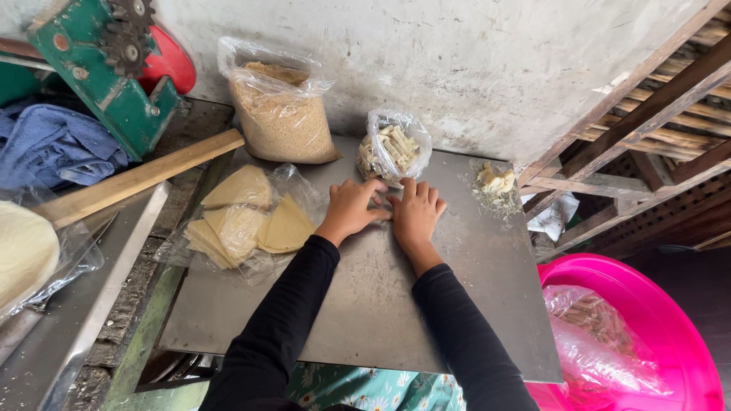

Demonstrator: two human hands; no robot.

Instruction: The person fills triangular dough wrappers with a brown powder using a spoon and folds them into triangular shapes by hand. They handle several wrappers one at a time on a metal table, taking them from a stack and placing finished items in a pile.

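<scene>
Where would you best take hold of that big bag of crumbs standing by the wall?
Probably by the loose, crumpled plastic at its open top, coming from above: the big bag of crumbs stands upright and bulging, too wide lower down for fingers to close around, and the wall blocks the far side.

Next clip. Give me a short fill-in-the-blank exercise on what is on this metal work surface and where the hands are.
1. Both hands, left hand and right hand, press flat on the ____ sheet.
2. The stack of yellow wrappers lies on the person's ____ side.
3. The basin at the lower right corner is ____ in colour.
4. The big clear bag against the wall holds ____ crumbs.

Missing words: metal; left; pink; brown
</scene>
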